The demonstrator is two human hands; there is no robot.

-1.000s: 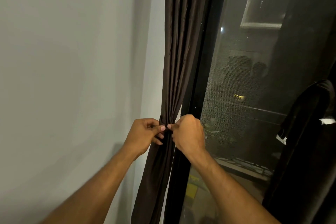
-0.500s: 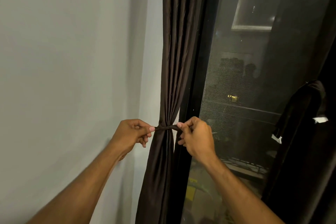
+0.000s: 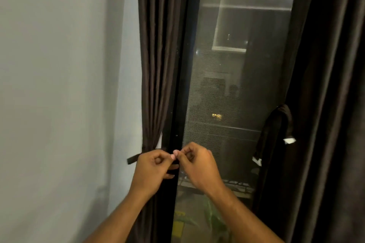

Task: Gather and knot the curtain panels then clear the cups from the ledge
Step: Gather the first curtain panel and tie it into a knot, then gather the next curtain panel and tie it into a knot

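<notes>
A dark brown curtain panel point(image 3: 158, 55) hangs gathered beside the black window frame point(image 3: 182, 85). A thin dark tie strap point(image 3: 134, 159) is wrapped around it at waist height, with one loose end sticking out to the left. My left hand point(image 3: 153, 167) is pinched on the strap in front of the curtain. My right hand point(image 3: 197, 161) is pinched shut right beside it, thumbs almost touching; the strap end in its fingers is hidden. No cups or ledge are in view.
A plain grey wall point(image 3: 59, 85) fills the left. The dark window glass point(image 3: 237, 94) reflects the room. A second dark curtain point(image 3: 331, 104) hangs at the right, with a tied bundle point(image 3: 276, 134) beside it.
My hands were pulling the strap apart on either side of the curtain; now they have come together in front of it. The view has shifted right, showing the right curtain.
</notes>
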